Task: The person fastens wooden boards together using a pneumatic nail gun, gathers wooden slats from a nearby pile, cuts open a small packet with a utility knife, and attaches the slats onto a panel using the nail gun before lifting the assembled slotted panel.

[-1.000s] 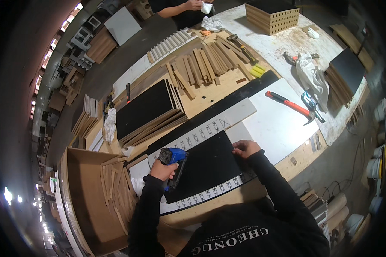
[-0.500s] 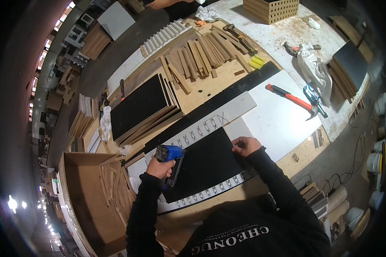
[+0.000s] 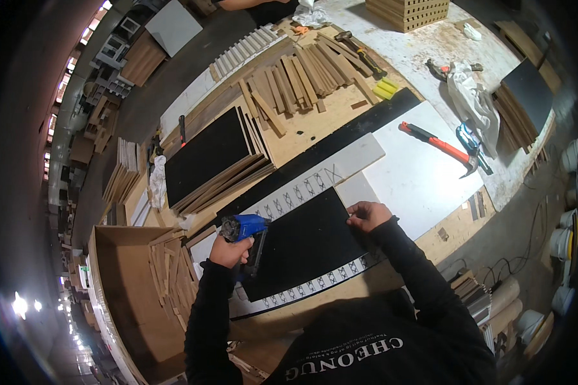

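Observation:
In my left hand (image 3: 230, 251) is a blue nail gun (image 3: 245, 224), its dark magazine slanting down over the left edge of a black panel (image 3: 305, 247). My fingers wrap its grip; whether its nose touches the panel is hard to see. My right hand (image 3: 370, 217) is closed at the panel's right edge, thumb and forefinger pinched against it. The panel lies flat between two white strips marked with crossed pencil lines: a far strip (image 3: 359, 154) and a near strip (image 3: 321, 282).
Beyond lie a stack of black panels (image 3: 209, 157), loose wooden strips (image 3: 295, 80) and yellow blocks (image 3: 385, 88). An orange-handled claw hammer (image 3: 440, 146) rests on a white board (image 3: 411, 192) to the right. A cardboard box (image 3: 125, 295) stands at the left, beside wooden offcuts (image 3: 169, 269).
My left hand and the nail gun have shifted slightly left, toward the panel's left edge. My right hand has stayed at the right edge.

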`<state>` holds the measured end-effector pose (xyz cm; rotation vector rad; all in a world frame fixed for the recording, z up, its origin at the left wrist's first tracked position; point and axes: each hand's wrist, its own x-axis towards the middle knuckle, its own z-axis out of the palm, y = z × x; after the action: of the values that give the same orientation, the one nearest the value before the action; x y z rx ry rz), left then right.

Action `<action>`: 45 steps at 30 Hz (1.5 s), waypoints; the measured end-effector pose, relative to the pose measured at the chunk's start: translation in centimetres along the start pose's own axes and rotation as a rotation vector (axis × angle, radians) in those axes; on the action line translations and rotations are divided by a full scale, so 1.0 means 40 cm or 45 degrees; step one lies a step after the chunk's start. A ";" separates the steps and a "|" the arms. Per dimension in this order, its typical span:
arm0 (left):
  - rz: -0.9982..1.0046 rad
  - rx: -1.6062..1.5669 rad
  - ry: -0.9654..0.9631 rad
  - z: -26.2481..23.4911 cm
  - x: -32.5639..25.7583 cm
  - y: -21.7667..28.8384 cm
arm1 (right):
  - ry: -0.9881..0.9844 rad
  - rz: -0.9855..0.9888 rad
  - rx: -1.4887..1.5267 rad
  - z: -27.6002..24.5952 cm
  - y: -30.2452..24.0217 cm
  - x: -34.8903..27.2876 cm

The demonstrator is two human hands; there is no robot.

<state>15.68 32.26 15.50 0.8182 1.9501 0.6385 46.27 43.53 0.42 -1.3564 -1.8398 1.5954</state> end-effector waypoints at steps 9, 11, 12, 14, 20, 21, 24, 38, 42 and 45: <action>-0.022 0.015 -0.057 0.023 0.004 -0.003 | 0.002 0.020 -0.053 -0.009 -0.034 -0.008; 0.023 0.031 -0.094 0.034 0.013 0.004 | 0.001 0.021 -0.043 -0.007 -0.030 -0.007; 0.024 0.033 -0.097 0.039 0.018 0.009 | 0.003 0.023 -0.034 -0.007 -0.026 -0.005; 0.001 0.073 -0.108 0.049 0.026 0.017 | 0.006 0.016 -0.040 -0.007 -0.021 -0.003; -0.051 0.096 -0.123 0.065 0.043 0.025 | -0.006 -0.006 0.020 -0.002 0.003 0.000; -0.052 0.099 -0.127 0.068 0.045 0.024 | -0.008 -0.011 0.029 -0.003 0.000 -0.001; 0.017 0.092 -0.079 0.077 0.047 0.023 | -0.007 -0.012 0.007 -0.006 -0.007 -0.003; -0.030 0.175 -0.115 0.082 0.052 0.030 | 0.005 -0.057 0.020 -0.008 -0.006 -0.003; -0.014 0.106 -0.129 0.099 0.040 0.065 | 0.016 -0.045 -0.003 -0.012 -0.017 -0.009; 0.005 0.101 -0.155 0.117 0.045 0.083 | 0.009 -0.036 0.020 -0.015 -0.021 -0.010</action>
<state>20.08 36.27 14.73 0.8896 1.8730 0.5041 46.56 43.60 1.50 -1.3223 -1.8306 1.5855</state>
